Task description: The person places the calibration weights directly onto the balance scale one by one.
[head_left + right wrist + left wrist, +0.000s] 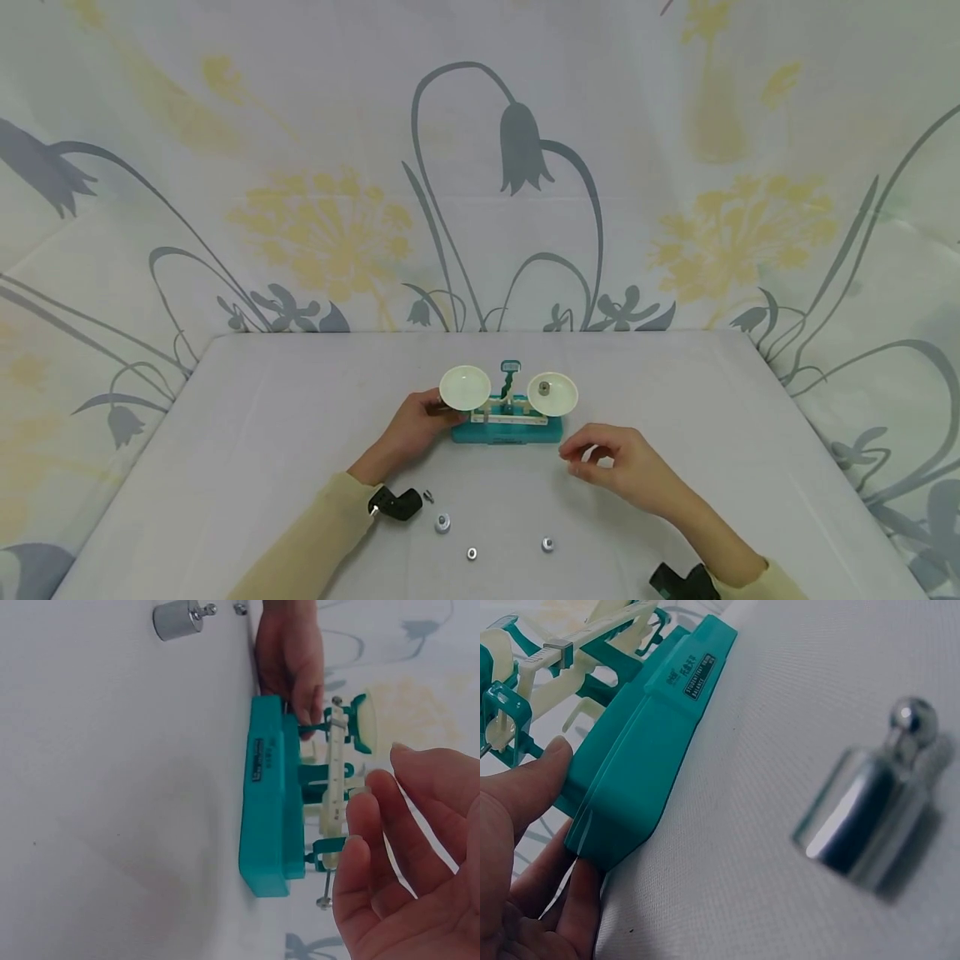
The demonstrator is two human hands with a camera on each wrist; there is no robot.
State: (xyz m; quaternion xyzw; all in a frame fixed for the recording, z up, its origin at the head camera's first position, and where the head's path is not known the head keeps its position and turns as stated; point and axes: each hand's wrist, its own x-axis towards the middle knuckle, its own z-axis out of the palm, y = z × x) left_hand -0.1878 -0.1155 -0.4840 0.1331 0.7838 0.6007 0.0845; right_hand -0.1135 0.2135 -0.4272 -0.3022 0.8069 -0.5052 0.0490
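Our left hand (411, 429) grips the scale (507, 427) base end; keep it steady. Right hand (617, 467) hovers near the right pan (552, 394), fingers loosely curled and empty, so we'd avoid bumping it.

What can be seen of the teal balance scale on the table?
The balance scale has a glossy teal plastic base with a small label on its front, a cream beam and two round cream pans. It stands upright mid-table. The left pan looks empty; the right pan holds a small metal weight. The left hand holds the base's left end; the right hand hovers nearby, apart from it.
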